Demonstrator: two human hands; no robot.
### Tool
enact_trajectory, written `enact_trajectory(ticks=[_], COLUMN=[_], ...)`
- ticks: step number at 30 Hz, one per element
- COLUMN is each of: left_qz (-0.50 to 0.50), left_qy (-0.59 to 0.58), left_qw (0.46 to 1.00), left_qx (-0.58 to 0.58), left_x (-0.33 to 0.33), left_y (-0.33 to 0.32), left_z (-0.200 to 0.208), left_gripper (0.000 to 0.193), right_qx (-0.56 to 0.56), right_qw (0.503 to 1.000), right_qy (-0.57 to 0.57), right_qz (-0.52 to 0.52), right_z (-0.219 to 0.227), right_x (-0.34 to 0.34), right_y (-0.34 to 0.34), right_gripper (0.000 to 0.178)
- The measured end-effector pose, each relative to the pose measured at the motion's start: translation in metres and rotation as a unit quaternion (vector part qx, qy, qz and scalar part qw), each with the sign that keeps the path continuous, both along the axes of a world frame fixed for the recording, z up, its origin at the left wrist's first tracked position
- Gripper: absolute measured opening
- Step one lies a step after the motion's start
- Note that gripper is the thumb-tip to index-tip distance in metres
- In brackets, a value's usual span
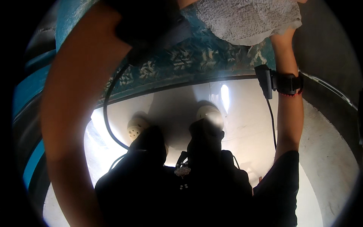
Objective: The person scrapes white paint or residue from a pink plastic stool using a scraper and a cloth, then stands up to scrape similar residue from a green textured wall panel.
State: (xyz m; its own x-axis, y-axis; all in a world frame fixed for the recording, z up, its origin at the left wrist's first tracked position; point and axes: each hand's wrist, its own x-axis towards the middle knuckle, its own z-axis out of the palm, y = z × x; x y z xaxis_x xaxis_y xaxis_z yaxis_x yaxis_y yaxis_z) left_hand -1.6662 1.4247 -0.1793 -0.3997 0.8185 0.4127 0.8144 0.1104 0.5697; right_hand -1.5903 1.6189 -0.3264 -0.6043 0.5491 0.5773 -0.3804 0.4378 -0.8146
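A grey, nubby towel (249, 20) lies at the top right, over a worn teal surface (185, 60) with a raised, scuffed pattern. It covers most of my right hand (283, 39); only skin at its lower edge shows, and the fingers are hidden. Farther left, my left hand (186, 3) shows just a sliver of skin at the upper edge, next to the towel. A dark, blurred wrist device (151, 26) blocks the rest of it. Another black wrist device (289, 83) is strapped to my right forearm.
Below the teal surface is a pale floor (245, 109) with a bright reflection, where my cream clogs (138, 126) stand. Black cables (107, 109) hang from both wrist devices. Blue and black curved forms (32, 90) line the left side; a shiny metal bar (329, 87) runs at the right.
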Motion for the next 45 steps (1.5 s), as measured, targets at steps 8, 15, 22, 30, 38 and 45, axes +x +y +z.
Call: enact_trajectory(ticks=[8,15,22,30,38,45], left_qz=[0.058,0.109,0.066,0.093,0.04,0.108], left_qy=[-0.067,-0.168,-0.038,-0.124,-0.062,-0.032], left_qw=[0.996,0.964,0.954,0.952,0.973,0.949], left_qx=[0.023,-0.174,-0.289,-0.263,-0.22,-0.296], left_x=[0.015,0.029,0.089,0.114,0.11,0.105], left_y=[-0.043,-0.093,-0.196,-0.21,-0.202,-0.188], left_z=[-0.004,-0.016,-0.09,-0.082,-0.082,-0.067], left_gripper=[0.025,0.031,0.034,0.029,0.028,0.031], right_qx=[0.047,-0.016,0.36,0.334,0.318,0.331], right_qw=[0.958,0.925,0.789,0.857,0.876,0.882], right_qy=[-0.145,-0.214,-0.37,-0.223,-0.143,-0.187], right_qz=[0.244,0.314,0.333,0.322,0.333,0.28], right_z=[-0.003,0.026,-0.009,-0.016,-0.004,-0.005], right_x=[0.003,0.019,0.058,0.081,0.077,0.071], right_y=[-0.03,-0.101,-0.176,-0.187,-0.18,-0.178], right_gripper=[0.02,0.024,0.024,0.019,0.02,0.021])
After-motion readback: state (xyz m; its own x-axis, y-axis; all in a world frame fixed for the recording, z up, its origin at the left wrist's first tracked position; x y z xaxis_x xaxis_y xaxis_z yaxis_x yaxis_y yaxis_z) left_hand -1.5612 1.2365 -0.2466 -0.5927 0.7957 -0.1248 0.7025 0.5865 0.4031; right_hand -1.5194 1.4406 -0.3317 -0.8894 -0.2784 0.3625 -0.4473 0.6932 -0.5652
